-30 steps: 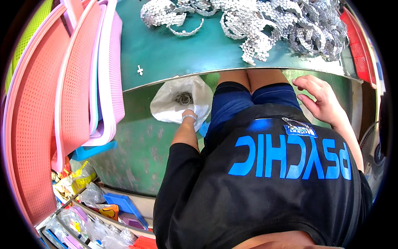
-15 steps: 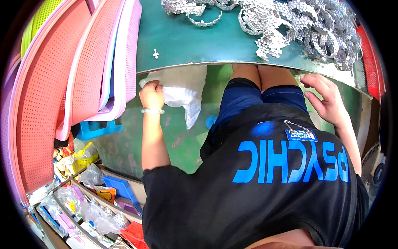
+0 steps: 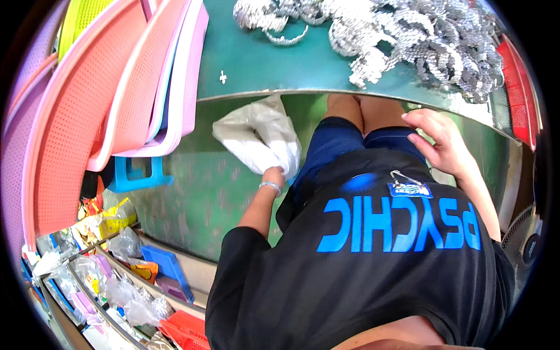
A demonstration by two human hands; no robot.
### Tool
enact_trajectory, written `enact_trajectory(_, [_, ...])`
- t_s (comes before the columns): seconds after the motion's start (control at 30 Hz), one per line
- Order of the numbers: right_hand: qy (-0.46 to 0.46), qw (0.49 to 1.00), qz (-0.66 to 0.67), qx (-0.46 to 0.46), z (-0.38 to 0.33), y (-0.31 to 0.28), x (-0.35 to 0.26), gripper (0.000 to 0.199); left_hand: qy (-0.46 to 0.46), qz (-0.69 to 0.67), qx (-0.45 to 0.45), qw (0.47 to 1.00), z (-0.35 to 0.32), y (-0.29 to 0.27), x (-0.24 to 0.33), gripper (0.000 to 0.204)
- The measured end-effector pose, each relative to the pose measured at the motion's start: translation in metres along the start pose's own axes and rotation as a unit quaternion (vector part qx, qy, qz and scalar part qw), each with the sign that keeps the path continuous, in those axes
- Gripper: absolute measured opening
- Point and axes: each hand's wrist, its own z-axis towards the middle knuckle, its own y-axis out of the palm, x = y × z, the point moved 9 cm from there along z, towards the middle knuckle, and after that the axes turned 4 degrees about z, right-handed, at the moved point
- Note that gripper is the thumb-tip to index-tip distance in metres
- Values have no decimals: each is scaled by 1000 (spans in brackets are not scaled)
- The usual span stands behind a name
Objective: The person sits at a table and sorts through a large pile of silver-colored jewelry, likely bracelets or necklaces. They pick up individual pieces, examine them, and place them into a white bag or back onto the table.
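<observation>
Green table point(image 3: 280, 67): wide, across the top
Baskets point(image 3: 87, 122): pink and purple, stacked at left
Silver strips point(image 3: 402, 41): heaped on the table
White bag point(image 3: 262, 156): below the table's edge, mouth open
Right hand point(image 3: 438, 139): half open, loosely bent
Left hand point(image 3: 273, 175): pinching the bag's near rim
Tiny cross point(image 3: 223, 77): on the table

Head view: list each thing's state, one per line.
White plastic bag: mouth partly open, creased
Left hand: closed on the bag's rim
Right hand: open, fingers curved
Silver scaly bands: curled, heaped
Small white cross-shaped piece: lying alone
Salmon-pink perforated plastic baskets: tipped on edge
Black fan: running or not, unclear
</observation>
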Motion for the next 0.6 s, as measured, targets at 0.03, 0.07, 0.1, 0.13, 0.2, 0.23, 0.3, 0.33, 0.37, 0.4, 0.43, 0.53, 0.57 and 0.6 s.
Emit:
enact_trajectory(0.03, [2, 1000, -4, -9, 0, 0, -1, 31, 11, 7, -12, 1000, 2, 2, -1, 24])
enact_trajectory(0.07, [-18, 1000, 10, 2, 2, -1, -4, 31, 21, 11, -26, 999, 3, 4, 0, 27])
enact_trajectory(0.1, [-27, 1000, 8, 10, 6, -4, -8, 32, -11, -27, -40, 999, 4, 1, -6, 30])
enact_trajectory(0.13, [-36, 999, 12, 13, 9, -3, -13, 32, -47, -66, -59, 995, 1, -3, -15, 34])
enact_trajectory(0.2, [-39, 999, 11, 15, 14, -9, -16, 33, -121, -115, -49, 985, 12, -24, -25, 38])
enact_trajectory(0.23, [-48, 999, 8, 22, 15, -9, -19, 32, -152, -101, 5, 983, 13, -33, -41, 38])
enact_trajectory(0.3, [-61, 998, 7, 21, 18, -3, -24, 33, -227, 38, 137, 963, 13, -57, -75, 38])
enact_trajectory(0.33, [-51, 998, 22, 13, 17, 1, -23, 33, -335, -39, 158, 928, -7, -90, -66, 46])
enact_trajectory(0.37, [-52, 998, 21, 0, 17, 5, -26, 33, -372, -64, 120, 918, -6, -91, -71, 49])
enact_trajectory(0.4, [-48, 999, 18, -13, 16, 8, -27, 32, -381, -63, 98, 917, 1, -85, -80, 50])
enact_trajectory(0.43, [-55, 998, 12, -25, 16, 10, -30, 32, -399, -101, 67, 909, 22, -50, -111, 50])
enact_trajectory(0.53, [-45, 998, -4, -48, 14, 12, -27, 32, -356, -131, -23, 925, 56, -21, -114, 48])
enact_trajectory(0.57, [-41, 998, -1, -52, 14, 12, -26, 32, -327, -127, -50, 935, 58, -22, -104, 47])
enact_trajectory(0.6, [-36, 998, 2, -57, 14, 13, -26, 32, -332, -102, -45, 937, 57, -20, -107, 43])
